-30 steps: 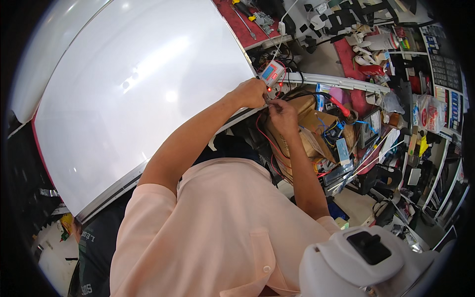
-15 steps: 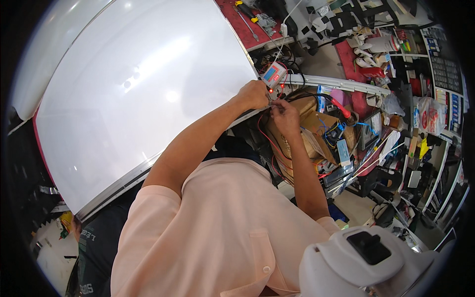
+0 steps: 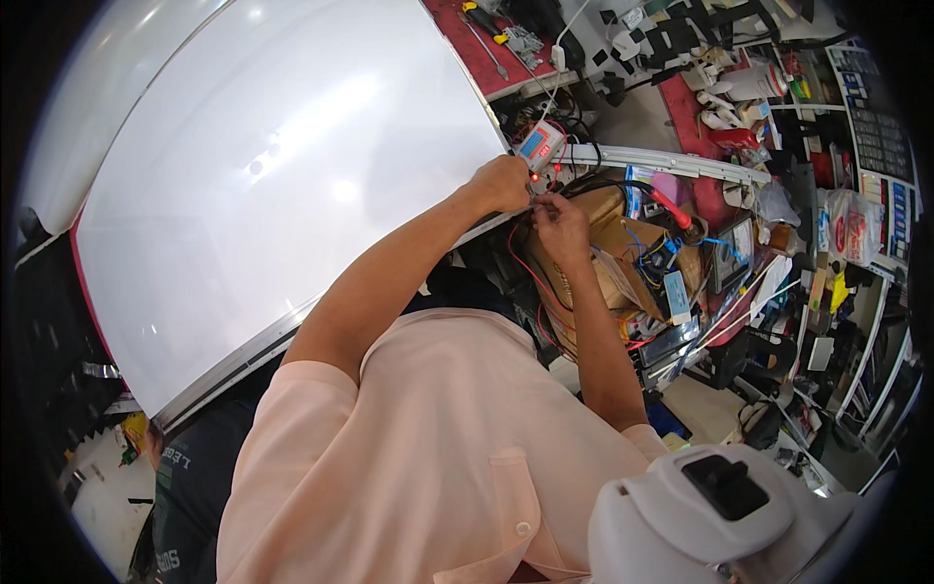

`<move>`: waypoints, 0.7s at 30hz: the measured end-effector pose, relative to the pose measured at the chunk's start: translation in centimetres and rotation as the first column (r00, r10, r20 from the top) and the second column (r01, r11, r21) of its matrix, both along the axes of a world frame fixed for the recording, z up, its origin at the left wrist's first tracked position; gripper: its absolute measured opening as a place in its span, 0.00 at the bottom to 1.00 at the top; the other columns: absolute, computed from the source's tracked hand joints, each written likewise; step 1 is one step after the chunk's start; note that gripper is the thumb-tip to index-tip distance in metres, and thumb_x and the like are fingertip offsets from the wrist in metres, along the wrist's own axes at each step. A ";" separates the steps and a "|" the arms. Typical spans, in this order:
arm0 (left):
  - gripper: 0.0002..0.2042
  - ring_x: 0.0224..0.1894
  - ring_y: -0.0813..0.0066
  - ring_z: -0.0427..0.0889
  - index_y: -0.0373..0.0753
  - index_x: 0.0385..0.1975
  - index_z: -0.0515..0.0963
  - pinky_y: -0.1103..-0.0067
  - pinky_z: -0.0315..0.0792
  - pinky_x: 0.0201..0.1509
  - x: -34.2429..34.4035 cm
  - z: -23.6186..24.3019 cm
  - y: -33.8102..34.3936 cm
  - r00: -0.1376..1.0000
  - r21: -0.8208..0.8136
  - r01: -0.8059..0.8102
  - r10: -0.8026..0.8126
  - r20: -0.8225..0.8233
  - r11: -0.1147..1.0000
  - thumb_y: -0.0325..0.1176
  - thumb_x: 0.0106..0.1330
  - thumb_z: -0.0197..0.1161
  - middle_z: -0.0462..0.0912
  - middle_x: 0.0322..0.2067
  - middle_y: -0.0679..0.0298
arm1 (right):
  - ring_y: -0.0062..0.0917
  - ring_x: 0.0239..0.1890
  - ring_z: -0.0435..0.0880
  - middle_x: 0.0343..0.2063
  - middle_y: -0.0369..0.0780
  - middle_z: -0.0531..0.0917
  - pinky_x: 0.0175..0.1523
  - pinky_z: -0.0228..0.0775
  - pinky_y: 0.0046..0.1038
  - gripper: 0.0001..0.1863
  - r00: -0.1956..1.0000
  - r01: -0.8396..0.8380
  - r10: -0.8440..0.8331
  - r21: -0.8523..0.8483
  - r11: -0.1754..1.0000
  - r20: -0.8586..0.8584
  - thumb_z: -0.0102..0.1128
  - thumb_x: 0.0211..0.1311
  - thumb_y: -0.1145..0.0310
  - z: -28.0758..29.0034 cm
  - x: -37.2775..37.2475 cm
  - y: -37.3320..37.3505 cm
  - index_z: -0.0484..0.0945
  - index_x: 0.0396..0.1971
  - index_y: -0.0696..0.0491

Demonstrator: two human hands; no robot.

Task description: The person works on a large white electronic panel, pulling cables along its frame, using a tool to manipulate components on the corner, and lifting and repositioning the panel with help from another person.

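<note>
At the right corner of a large glossy white panel point(image 3: 263, 234), my two hands meet with fingers closed. My left hand point(image 3: 501, 185) is bent over the panel's edge in a closed grip. Close against it, my right hand point(image 3: 561, 229) pinches at the same spot, its thumb and fingertips together. Whatever lies between the fingers is too small and hidden to name. Just beyond them sits a small white box-shaped device point(image 3: 541, 147) with a blue and red label; small red lights glow beside my left hand. A thin red wire point(image 3: 519, 255) hangs below my right hand.
An open cardboard box point(image 3: 623, 255) with wires and parts stands right of my right hand, near a red-tipped black cable point(image 3: 669, 206). A metal rail point(image 3: 662, 164) runs rightward. Screwdrivers point(image 3: 484, 39) lie on a red surface. Cluttered shelves point(image 3: 880, 195) fill the far right.
The view has shifted very slightly. Both hands stay at the panel's corner with their fingers closed, and my right fingers have moved only a little.
</note>
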State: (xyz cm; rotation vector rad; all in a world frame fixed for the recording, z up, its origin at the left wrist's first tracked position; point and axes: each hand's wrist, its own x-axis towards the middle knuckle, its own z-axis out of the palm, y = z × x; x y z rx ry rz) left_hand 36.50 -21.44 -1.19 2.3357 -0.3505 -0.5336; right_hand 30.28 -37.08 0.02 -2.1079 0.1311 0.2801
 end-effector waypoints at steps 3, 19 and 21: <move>0.10 0.35 0.54 0.82 0.36 0.25 0.83 0.68 0.75 0.41 0.2 0.3 0.5 0.996 -0.088 0.094 -0.094 -0.001 0.992 0.29 0.43 0.58 0.81 0.27 0.47 | 0.27 0.26 0.82 0.23 0.44 0.82 0.34 0.72 0.26 0.08 0.999 -0.011 0.012 -0.030 0.999 0.031 0.56 0.55 0.74 0.0 0.1 -0.1 0.79 0.33 0.59; 0.07 0.32 0.51 0.81 0.36 0.25 0.82 0.65 0.75 0.38 -2.0 0.5 0.8 0.974 -0.245 -0.225 0.216 -0.063 0.943 0.29 0.49 0.60 0.81 0.25 0.48 | 0.41 0.35 0.78 0.30 0.48 0.78 0.42 0.70 0.37 0.08 0.906 -0.319 0.411 -0.472 0.822 0.103 0.55 0.51 0.77 3.4 2.8 1.3 0.80 0.31 0.56; 0.06 0.31 0.51 0.81 0.36 0.26 0.81 0.65 0.75 0.37 -3.3 0.3 1.5 0.979 -0.327 -0.184 0.201 0.020 0.927 0.29 0.51 0.59 0.80 0.24 0.49 | 0.43 0.36 0.78 0.30 0.49 0.78 0.43 0.69 0.38 0.08 0.868 -0.418 0.496 -0.520 0.745 0.013 0.54 0.51 0.76 4.0 3.8 0.8 0.80 0.30 0.56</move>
